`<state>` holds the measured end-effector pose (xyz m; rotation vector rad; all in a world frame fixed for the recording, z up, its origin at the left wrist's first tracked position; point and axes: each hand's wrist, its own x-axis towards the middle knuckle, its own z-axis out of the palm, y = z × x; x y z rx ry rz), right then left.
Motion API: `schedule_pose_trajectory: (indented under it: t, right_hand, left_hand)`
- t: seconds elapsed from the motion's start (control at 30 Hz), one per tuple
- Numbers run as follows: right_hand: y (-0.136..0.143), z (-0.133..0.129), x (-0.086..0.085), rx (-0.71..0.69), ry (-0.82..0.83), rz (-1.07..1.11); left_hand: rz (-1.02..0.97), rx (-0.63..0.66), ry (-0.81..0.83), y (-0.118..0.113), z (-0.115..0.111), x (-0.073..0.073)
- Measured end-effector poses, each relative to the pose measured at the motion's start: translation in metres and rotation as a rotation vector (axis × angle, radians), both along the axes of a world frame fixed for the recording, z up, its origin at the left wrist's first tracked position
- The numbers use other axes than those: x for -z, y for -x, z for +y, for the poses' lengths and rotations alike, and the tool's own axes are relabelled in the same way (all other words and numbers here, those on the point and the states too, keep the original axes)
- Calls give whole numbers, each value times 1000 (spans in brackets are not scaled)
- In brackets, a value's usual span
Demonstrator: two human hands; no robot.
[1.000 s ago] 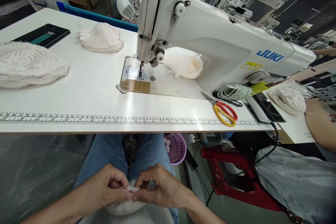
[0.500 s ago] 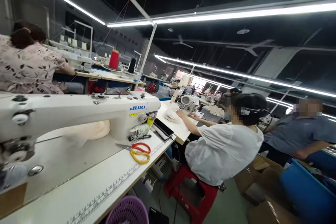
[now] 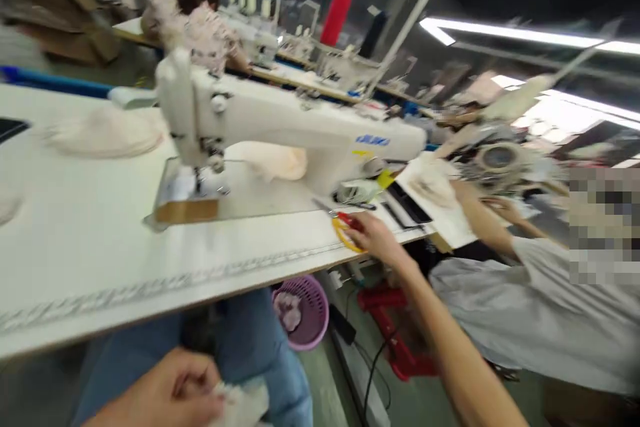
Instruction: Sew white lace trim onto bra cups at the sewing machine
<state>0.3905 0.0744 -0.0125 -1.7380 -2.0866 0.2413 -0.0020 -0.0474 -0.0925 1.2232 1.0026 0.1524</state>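
Note:
Low in the view, over my lap, my left hand (image 3: 170,387) pinches a piece of whitish fabric (image 3: 243,403). My right hand (image 3: 373,235) reaches out along the tabletop and closes its fingers on the handles of a pair of scissors (image 3: 345,239) with one red and one yellow loop. The blades lie on the table and point away to the left. Beyond them stands a white sewing machine (image 3: 300,110), with pale fabric (image 3: 285,161) behind its arm. The whole view is somewhat blurred.
A stack of pale fabric (image 3: 107,130) lies left of the machine. A coil of cord (image 3: 353,191) and a black phone-like item (image 3: 407,203) lie past the scissors. Below the table edge stands a purple basket (image 3: 313,320). A co-worker in a white shirt (image 3: 530,307) sits to the right.
The view has swung down and left. Both my hands are now in sight: the left with fabric, the right on the scissors, which lay untouched before.

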Motion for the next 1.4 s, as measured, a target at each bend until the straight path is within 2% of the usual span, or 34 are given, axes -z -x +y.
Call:
schedule_pose_trajectory:
  t: [0.07, 0.13, 0.23, 0.27, 0.33, 0.4, 0.5, 0.57, 0.7, 1.1, 1.23, 1.4]
  right_hand:
    - [2, -1, 4, -13, 3, 13]
    - [10, -17, 3, -11, -14, 19]
    - [38, -60, -4, -18, -17, 52]
    - [51, -77, -5, -43, 36, 152]
    - [76, -109, -5, -94, 223, 272]
    - [98, -135, 0, -167, 467, 264]
    - [119, -154, 13, -235, 796, 277]
    - [126, -158, 23, -275, 911, 310]
    - [133, -159, 36, -341, 944, 321]
    - [136, -159, 31, -290, 1027, 265]
    - [132, -162, 36, -268, 1042, 234]
    - [119, -172, 51, -225, 1074, 273]
  left_hand:
    - [-90, -39, 113, 4, -4, -3]
    - [-106, -67, 181, 6, -3, -9]
    - [-112, -77, 221, 8, -1, -17]
    - [-116, -67, 233, 9, -2, -19]
    - [-122, -44, 253, 11, -3, -18]
    - [-130, -23, 256, 14, -5, -15]
    - [-144, -31, 248, 18, -9, -9]
    - [-149, -40, 245, 20, -11, -9]
    - [-150, -44, 250, 22, -14, -17]
    - [-57, -7, 152, 20, -15, -18]
    - [-80, 8, 164, 18, -12, -22]
    - [-66, -35, 180, 16, -11, -27]
